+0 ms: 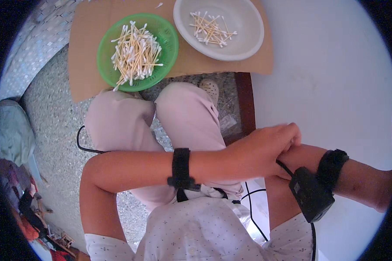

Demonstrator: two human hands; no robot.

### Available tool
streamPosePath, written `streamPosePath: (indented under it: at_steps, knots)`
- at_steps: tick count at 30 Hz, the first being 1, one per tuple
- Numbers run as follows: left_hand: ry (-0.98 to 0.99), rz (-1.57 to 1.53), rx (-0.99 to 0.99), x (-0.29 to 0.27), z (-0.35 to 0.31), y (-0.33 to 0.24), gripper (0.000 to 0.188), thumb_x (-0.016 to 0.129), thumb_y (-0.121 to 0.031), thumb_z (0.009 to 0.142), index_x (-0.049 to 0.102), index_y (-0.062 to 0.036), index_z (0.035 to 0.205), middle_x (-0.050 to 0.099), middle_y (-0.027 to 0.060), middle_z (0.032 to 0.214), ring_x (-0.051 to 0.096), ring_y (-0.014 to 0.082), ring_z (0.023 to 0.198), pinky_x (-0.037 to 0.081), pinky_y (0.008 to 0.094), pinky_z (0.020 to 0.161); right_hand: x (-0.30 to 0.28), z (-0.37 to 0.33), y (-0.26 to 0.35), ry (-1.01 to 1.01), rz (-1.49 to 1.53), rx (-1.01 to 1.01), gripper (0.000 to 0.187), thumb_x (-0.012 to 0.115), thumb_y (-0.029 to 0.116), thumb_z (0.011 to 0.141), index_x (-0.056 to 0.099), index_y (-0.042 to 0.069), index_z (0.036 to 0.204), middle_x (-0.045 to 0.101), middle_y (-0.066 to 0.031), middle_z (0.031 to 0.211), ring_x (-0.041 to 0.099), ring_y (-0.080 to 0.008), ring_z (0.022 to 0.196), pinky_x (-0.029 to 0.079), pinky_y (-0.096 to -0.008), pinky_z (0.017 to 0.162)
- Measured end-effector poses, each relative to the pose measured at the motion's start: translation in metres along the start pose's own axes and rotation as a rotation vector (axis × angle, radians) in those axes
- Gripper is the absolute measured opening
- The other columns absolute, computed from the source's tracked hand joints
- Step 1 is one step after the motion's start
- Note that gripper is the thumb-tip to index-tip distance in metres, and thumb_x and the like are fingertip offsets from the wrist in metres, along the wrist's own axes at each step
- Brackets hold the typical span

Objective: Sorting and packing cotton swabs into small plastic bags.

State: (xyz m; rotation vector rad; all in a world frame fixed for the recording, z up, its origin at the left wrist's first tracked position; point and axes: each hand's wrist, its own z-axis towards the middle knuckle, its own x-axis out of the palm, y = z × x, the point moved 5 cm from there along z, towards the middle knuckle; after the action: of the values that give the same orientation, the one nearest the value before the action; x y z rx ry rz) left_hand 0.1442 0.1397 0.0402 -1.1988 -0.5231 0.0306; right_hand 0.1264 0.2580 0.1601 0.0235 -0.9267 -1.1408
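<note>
My left forearm crosses my lap to the right. My left hand [265, 141], fingers curled in, rests against my right forearm near the elbow. Whatever its fingertips grip, if anything, is hidden. A thin black cable [285, 167] comes out beside it and runs to a black box [311, 195] on my right arm, next to a black strap [332, 167]. My right forearm reaches to the right rim, where only the base of my right hand [385, 189] shows; its fingers are out of sight. Another black strap [181, 167] wraps my left wrist.
Beyond my knees, a green basket [103, 56] heaped with cotton swabs [137, 54] and a white bowl [248, 37] holding fewer swabs stand on cardboard [85, 65]. A pale surface [322, 87] extends at right. Bundled cloth [13, 130] lies on the speckled floor [52, 113] at left.
</note>
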Motion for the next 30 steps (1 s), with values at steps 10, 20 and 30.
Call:
streamPosePath:
  at_steps: [10, 20, 30]
  knots:
    - [-0.048, 0.071, -0.018, -0.010, -0.001, -0.016, 0.038, 0.069, -0.004, 0.063, 0.048, -0.0037, 0.095, 0.049, 0.0116, 0.089, 0.050, 0.0287, 0.088, 0.043, 0.0389, 0.078, -0.011, 0.012, -0.001, 0.024, -0.170, 0.045, 0.009, 0.052, 0.014, 0.088, 0.057, 0.006, 0.086, 0.062, -0.0043, 0.080, 0.056, -0.0124, 0.068, 0.046, -0.0284, 0.066]
    - [-0.064, 0.162, 0.136, -0.008, -0.007, -0.026, 0.034, 0.066, -0.009, 0.068, 0.049, -0.0063, 0.097, 0.049, 0.0124, 0.090, 0.050, 0.0311, 0.088, 0.043, 0.0383, 0.079, -0.021, 0.025, -0.002, 0.061, -0.353, 0.103, 0.009, 0.053, 0.014, 0.088, 0.057, 0.006, 0.088, 0.061, -0.0034, 0.081, 0.056, -0.0119, 0.069, 0.047, -0.0285, 0.068]
    - [-0.014, 0.288, 0.312, -0.003, -0.003, -0.031, 0.026, 0.058, -0.010, 0.071, 0.050, -0.0057, 0.096, 0.049, 0.0110, 0.087, 0.054, 0.0301, 0.088, 0.046, 0.0366, 0.076, -0.022, 0.023, 0.001, 0.063, -0.512, 0.103, 0.009, 0.053, 0.014, 0.087, 0.057, 0.006, 0.090, 0.061, -0.0025, 0.082, 0.056, -0.0113, 0.070, 0.047, -0.0285, 0.069]
